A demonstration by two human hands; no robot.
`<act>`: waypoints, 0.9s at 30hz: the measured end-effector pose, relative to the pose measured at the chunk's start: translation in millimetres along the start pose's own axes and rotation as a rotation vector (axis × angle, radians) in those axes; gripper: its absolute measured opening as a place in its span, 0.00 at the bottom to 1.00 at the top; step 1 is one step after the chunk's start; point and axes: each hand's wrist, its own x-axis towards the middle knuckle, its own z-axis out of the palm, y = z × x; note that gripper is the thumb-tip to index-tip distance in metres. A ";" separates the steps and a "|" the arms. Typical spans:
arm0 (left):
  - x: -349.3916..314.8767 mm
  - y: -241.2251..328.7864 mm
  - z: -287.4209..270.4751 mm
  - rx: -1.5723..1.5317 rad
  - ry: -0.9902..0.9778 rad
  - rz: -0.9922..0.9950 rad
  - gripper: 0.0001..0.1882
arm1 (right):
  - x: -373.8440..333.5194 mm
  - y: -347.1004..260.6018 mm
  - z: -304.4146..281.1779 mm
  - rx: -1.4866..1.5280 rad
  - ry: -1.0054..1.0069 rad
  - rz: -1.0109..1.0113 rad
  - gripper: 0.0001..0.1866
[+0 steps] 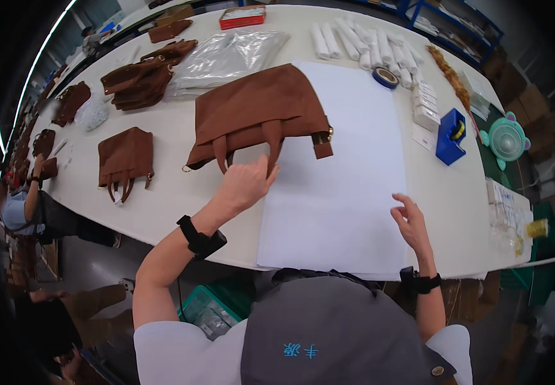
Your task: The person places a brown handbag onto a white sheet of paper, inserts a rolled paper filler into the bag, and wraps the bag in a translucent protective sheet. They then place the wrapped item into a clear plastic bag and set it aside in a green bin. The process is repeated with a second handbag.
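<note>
My left hand (246, 185) is closed around the handles of a brown handbag (258, 102). The bag's handles point toward me, and its base points away. A short strap end with a brass-coloured fitting (323, 146) sticks out at its right side. Under part of the bag lies a large white sheet (341, 199). Over the right part of this sheet hovers my right hand (412, 224), holding nothing, its fingers bent and apart. A smaller brown handbag (125, 160) rests on the table to the left, untouched.
Brown bags (139, 80) are piled at the far left beside clear plastic bags (226, 61). White rolls (373, 42), a tape roll (385, 78), a blue tape dispenser (450, 136) and a green fan (507, 141) stand toward the right. Another person (24, 202) works at the left.
</note>
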 end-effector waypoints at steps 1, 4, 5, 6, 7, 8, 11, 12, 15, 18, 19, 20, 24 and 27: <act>3.8 22.4 4.6 -0.025 -0.007 0.040 0.17 | 2.1 -4.6 -4.1 0.057 -0.004 0.051 0.19; 7.3 81.3 47.4 -0.124 0.019 0.146 0.17 | 11.6 17.8 -7.7 0.174 0.005 0.058 0.20; 4.5 93.7 67.5 -0.163 0.019 0.161 0.18 | 14.0 24.6 -5.3 0.228 0.007 0.095 0.20; 3.4 108.3 85.2 -0.164 -0.050 0.154 0.18 | 15.1 33.5 -4.8 0.279 0.009 0.137 0.20; -0.6 120.2 101.9 -0.173 -0.120 0.144 0.18 | 14.5 39.5 -4.2 0.324 0.009 0.184 0.20; -9.8 124.1 118.1 -0.189 -0.169 0.137 0.17 | 14.8 35.8 -1.4 0.334 -0.034 0.236 0.21; -25.2 134.0 139.1 -0.307 -0.189 0.145 0.16 | 10.8 45.7 -2.3 0.345 -0.097 0.288 0.23; -30.2 136.7 122.7 -0.372 -0.120 0.152 0.16 | 11.6 49.8 -7.2 0.338 -0.098 0.301 0.24; -39.0 102.6 84.3 -0.536 0.189 -0.032 0.20 | 10.2 60.5 -18.4 0.371 -0.101 0.306 0.26; -57.2 41.3 96.3 -0.611 0.328 -0.518 0.25 | 23.8 60.2 -13.9 0.455 -0.118 0.245 0.28; -57.5 33.8 98.9 -0.631 0.249 -0.510 0.25 | 30.5 56.2 -9.1 0.448 -0.130 0.253 0.29; -56.9 27.9 98.1 -0.647 0.174 -0.500 0.25 | 38.7 57.1 -1.3 0.479 -0.143 0.253 0.29; -49.0 24.7 94.7 -0.873 0.045 -0.648 0.25 | 58.4 62.3 7.8 0.415 -0.166 0.257 0.28; -57.0 26.6 89.7 -1.107 0.023 -0.727 0.26 | 50.6 60.5 -6.6 0.446 -0.266 0.368 0.27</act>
